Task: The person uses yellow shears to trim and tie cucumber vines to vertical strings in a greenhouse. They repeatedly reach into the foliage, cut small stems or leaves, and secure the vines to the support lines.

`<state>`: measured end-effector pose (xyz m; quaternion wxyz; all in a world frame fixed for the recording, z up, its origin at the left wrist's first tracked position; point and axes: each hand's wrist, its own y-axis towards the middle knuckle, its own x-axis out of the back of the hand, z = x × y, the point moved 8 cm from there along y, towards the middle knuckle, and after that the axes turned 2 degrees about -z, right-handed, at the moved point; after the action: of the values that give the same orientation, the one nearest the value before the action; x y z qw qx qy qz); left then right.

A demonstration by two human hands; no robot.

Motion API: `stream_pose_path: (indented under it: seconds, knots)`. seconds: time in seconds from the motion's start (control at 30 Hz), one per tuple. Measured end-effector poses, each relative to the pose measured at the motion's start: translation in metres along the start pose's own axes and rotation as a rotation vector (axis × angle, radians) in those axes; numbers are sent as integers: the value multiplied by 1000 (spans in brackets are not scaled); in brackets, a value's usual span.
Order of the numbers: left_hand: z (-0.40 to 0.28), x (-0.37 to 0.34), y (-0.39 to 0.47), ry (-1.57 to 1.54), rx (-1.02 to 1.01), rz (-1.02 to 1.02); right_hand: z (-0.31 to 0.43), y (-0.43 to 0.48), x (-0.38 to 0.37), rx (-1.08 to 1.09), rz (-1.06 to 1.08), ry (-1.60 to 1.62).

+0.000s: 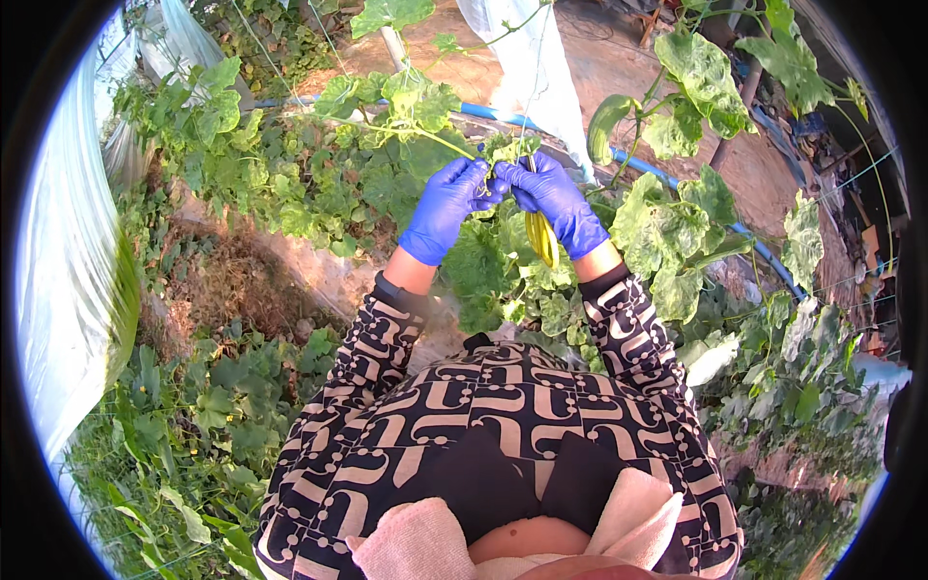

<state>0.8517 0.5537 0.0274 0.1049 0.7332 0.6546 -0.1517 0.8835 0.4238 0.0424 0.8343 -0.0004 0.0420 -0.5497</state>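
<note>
Both hands wear blue disposable gloves and meet at the leafy tip (504, 148) of a climbing vine. My left hand (444, 210) pinches the vine's thin stem and tendrils; its fingertips touch those of the other hand. The pale green stem (428, 134) runs in from the left to the fingers. My right hand (554, 199) is closed beside a thin upright string (535, 80), and a looped bundle of yellow ties (542, 239) hangs from below its palm. The exact grip at the fingertips is partly hidden by leaves and fingers.
A green fruit (607, 129) hangs from the vine at the right, near large leaves (660, 225). Behind runs a blue pipe (645, 167) over bare soil (616, 58). White plastic sheeting (72, 275) hangs at far left. Dense vines (217, 420) grow on both sides.
</note>
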Motion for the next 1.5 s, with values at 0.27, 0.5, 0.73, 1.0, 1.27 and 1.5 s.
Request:
stream_pose_path:
  seconds: [0.27, 0.5, 0.73, 1.0, 1.27, 1.5]
  knots:
    - [15, 15, -2, 113, -50, -28, -16, -20, 11, -45, -43, -171]
    - [16, 29, -7, 114, -18, -77, -4, -37, 10, 360, -50, -815]
    - [7, 34, -19, 257, -143, -3, -7, -38, 35, 103, -211, -126]
    - [8, 30, -27, 347, -158, 33, 13, -44, -8, 65, -34, -160]
    - [19, 32, -23, 199, -86, 93, -12, -47, -17, 72, -14, -116]
    - [20, 19, -24, 174, -14, 151, -12, -50, -26, 104, -24, -4]
